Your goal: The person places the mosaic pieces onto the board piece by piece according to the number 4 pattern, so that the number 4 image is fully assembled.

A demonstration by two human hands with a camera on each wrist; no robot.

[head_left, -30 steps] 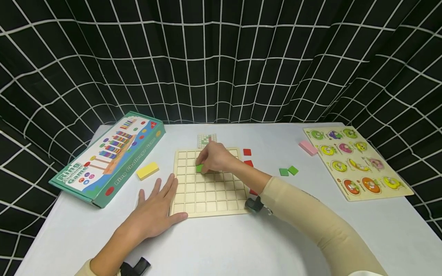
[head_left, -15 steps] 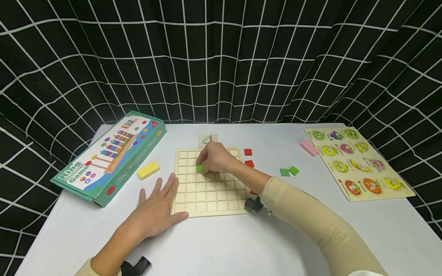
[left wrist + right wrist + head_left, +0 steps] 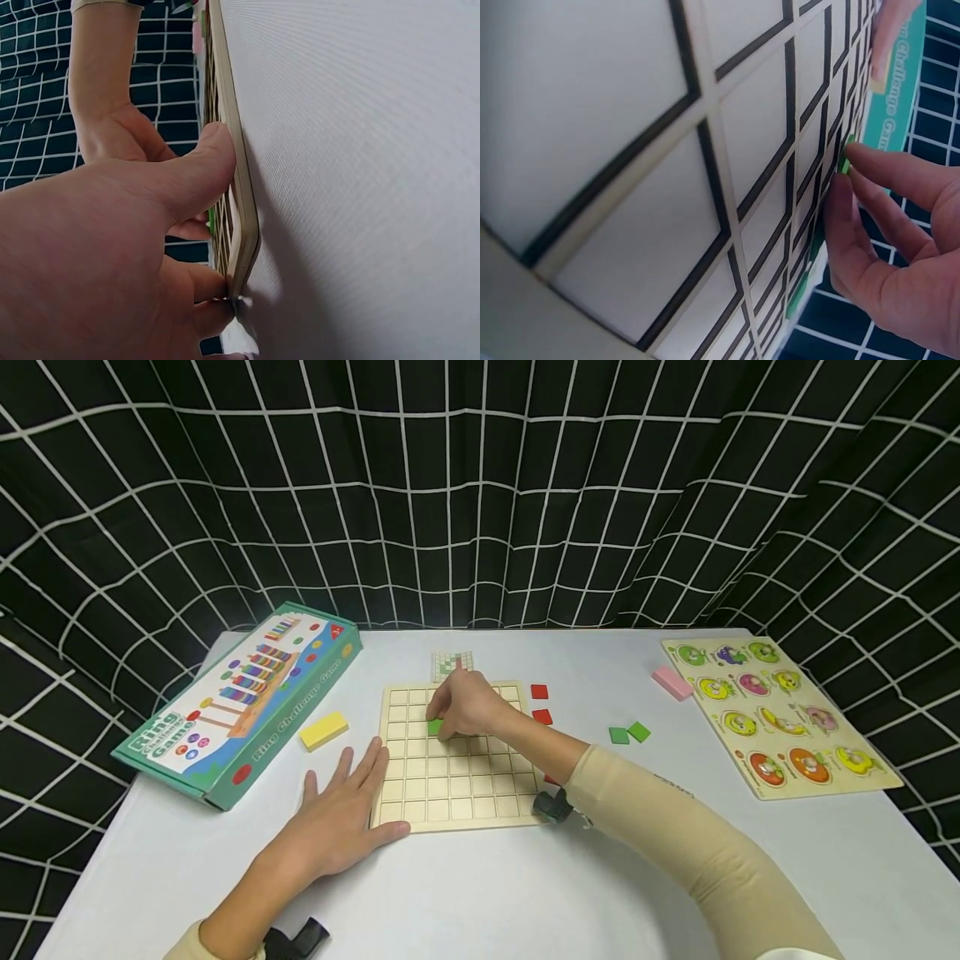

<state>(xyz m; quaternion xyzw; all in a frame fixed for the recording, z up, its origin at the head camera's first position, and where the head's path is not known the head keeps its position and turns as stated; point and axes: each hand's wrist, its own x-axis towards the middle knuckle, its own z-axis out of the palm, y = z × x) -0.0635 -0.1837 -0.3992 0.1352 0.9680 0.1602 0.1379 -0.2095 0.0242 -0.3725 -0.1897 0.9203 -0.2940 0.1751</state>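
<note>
A pale wooden grid board (image 3: 457, 810) lies flat on the white table. Over its upper left part, my right hand (image 3: 472, 703) pinches a small green square tile (image 3: 435, 727) between thumb and fingers, at the board's surface. The right wrist view shows the same green tile (image 3: 847, 155) at the fingertips, and more green (image 3: 799, 296) farther along the board, partly hidden by the hand. My left hand (image 3: 333, 827) rests at the board's left edge with fingers spread and straight. In the left wrist view, its thumb (image 3: 214, 161) touches the board's rim (image 3: 244, 180).
Red tiles (image 3: 539, 692) lie along the board's right side. Two green tiles (image 3: 628, 733) sit farther right. A small pattern card (image 3: 442, 667) is behind the board. Around are a yellow block (image 3: 324, 732), a game box (image 3: 247, 710), a pink block (image 3: 672, 683) and a fruit puzzle (image 3: 780, 718).
</note>
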